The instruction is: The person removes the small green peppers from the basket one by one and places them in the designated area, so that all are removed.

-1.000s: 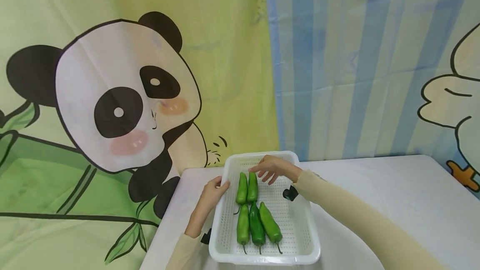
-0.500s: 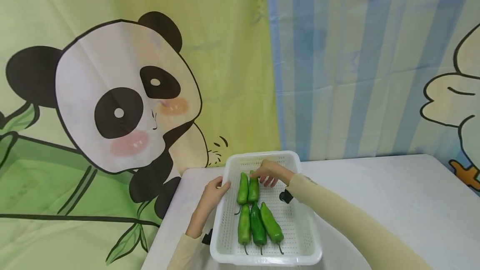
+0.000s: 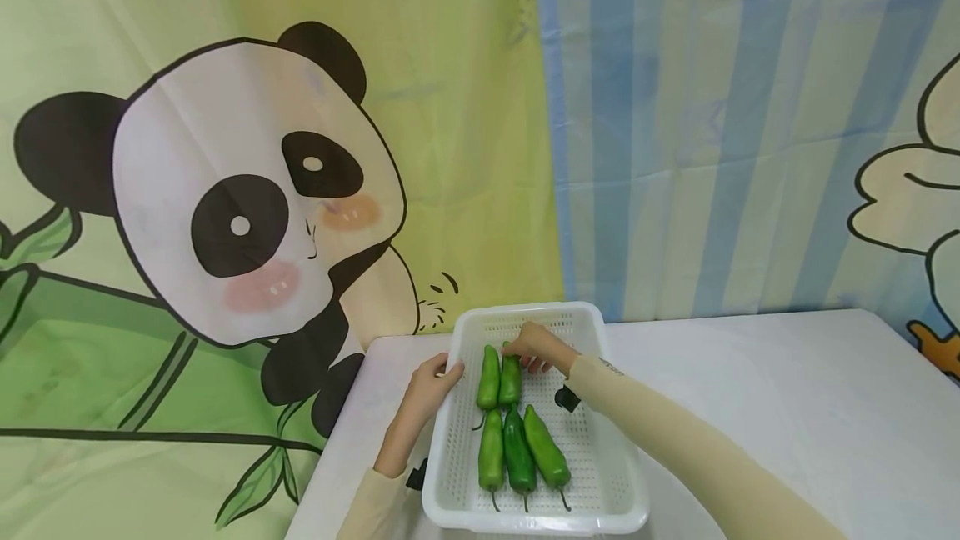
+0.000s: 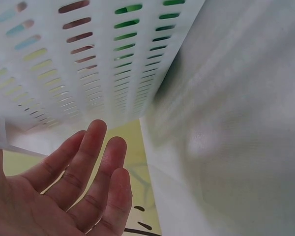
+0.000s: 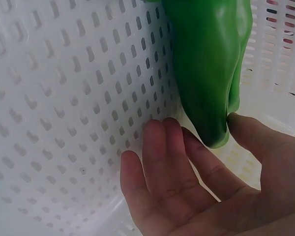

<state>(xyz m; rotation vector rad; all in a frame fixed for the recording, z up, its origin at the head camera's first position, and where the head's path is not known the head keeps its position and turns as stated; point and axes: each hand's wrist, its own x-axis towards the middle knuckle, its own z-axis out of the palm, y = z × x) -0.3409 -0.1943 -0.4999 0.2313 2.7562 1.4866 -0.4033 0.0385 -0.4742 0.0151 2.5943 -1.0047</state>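
Note:
In the head view my left hand (image 3: 424, 390) holds the left rim of a white perforated plastic basket (image 3: 536, 522), its thumb over the edge. The left wrist view shows that hand's fingers (image 4: 96, 169) outside the slotted wall, only slightly bent; the thumb is hidden there. Inside the basket my right hand (image 3: 542, 346) pinches the tip of a green pepper (image 3: 510, 380) between thumb and index finger. Its other fingers are spread beside the pepper (image 5: 206, 73) in the right wrist view. Another pepper (image 3: 488, 377) lies against it on the left.
Nearer the basket's front lie three more peppers, a light green one (image 3: 491, 452), a darker one (image 3: 519, 452) and a slanted one (image 3: 547, 448). The basket stands on a white-covered table (image 3: 750, 390). Behind hangs a printed curtain (image 3: 480, 148).
My right hand has come down and inward, from hovering by the upper right pepper with fingers extended to pinching its tip. The left hand keeps its place on the rim.

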